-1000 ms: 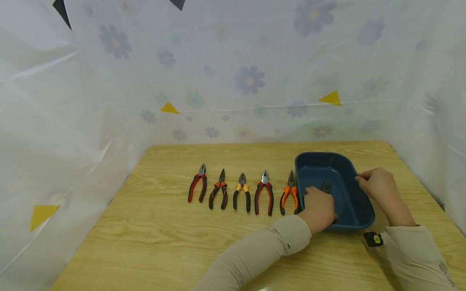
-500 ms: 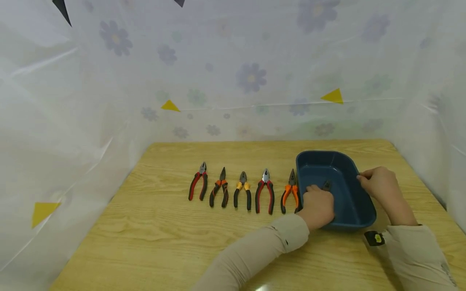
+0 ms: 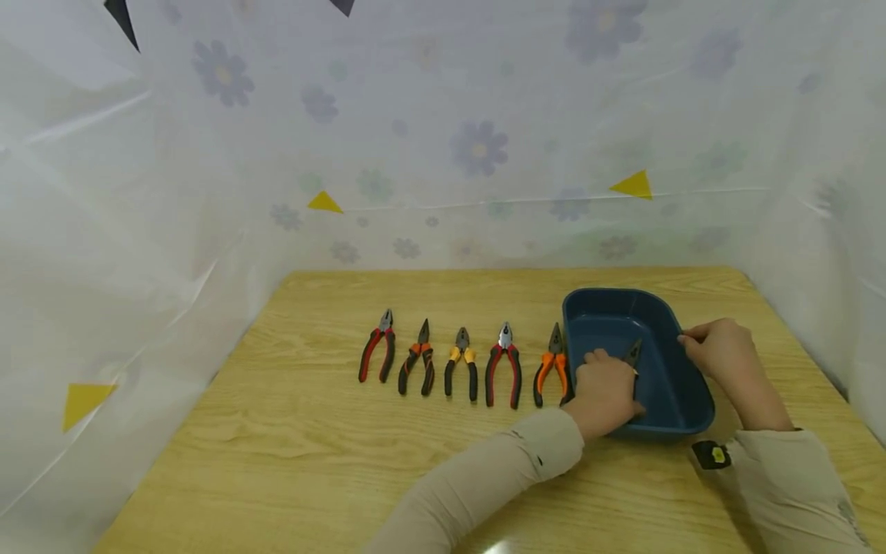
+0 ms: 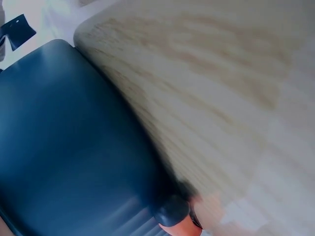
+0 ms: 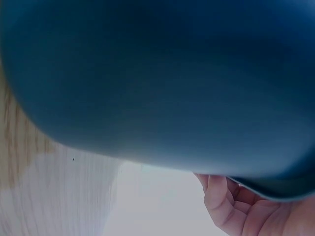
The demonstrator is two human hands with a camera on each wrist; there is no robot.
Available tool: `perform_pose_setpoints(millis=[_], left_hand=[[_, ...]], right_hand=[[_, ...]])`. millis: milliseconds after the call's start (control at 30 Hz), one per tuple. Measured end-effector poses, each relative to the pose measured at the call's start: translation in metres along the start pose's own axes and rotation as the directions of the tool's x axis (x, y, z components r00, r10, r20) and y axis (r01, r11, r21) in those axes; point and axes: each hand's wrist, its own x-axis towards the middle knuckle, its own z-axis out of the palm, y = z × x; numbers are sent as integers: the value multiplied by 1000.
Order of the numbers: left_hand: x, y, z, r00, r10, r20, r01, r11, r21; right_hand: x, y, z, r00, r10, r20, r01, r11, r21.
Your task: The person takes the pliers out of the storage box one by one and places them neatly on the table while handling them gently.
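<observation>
A dark blue tub (image 3: 661, 385) stands on the right of the table. My left hand (image 3: 601, 392) reaches into it over its left wall, gripping pliers (image 3: 633, 352) whose dark, pointed jaws show beyond the fingers; the hand covers their handles. With thumb and fingers, my right hand (image 3: 723, 362) pinches the tub's right rim, and the right wrist view shows its curled fingers (image 5: 216, 201) at that edge. Just outside the left wall lie orange and black pliers (image 3: 551, 369), their handle end (image 4: 179, 216) showing low in the left wrist view.
Left of the tub, more pliers lie in a row: red and black ones (image 3: 503, 365), yellow and black ones (image 3: 461, 365), orange and black ones (image 3: 418, 362), then another red and black pair (image 3: 378, 350). The wood-grain table (image 3: 291, 446) meets a flowered sheet (image 3: 429, 154) behind.
Inside the tub, the pliers' jaws have shifted right and tilted further right. The left hand has turned slightly, its thumb showing again at the right. The right hand stays at the rim.
</observation>
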Motion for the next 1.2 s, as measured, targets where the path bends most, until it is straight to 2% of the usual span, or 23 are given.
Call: perform_pose_setpoints(millis=[200,433,733,1000,1100,1200], left_hand=[[-2,-3,-3,999,-28,-45,25,998,-60],[-6,-13,-11,996,1,-86,-15,986,-167],[-13,-29,-26,989,8,-148,-45,968,-248],[-29,-51,-44,968,71,-240,-130,962,-240],[-32,-63,-50,950,118,-289,-174,969,-178],[-35,-75,-54,936,140,-324,-198,968,-152]], right_hand=[[0,0,1,1000,12,9,-12,1000,-1],[-1,1,2,1000,-7,0,7,1000,-14],[0,2,0,1000,-15,2,15,1000,-6],[0,5,2,1000,-3,18,3,1000,-9],[0,5,2,1000,-18,17,18,1000,-9],[0,5,1,999,-29,14,29,1000,-12]])
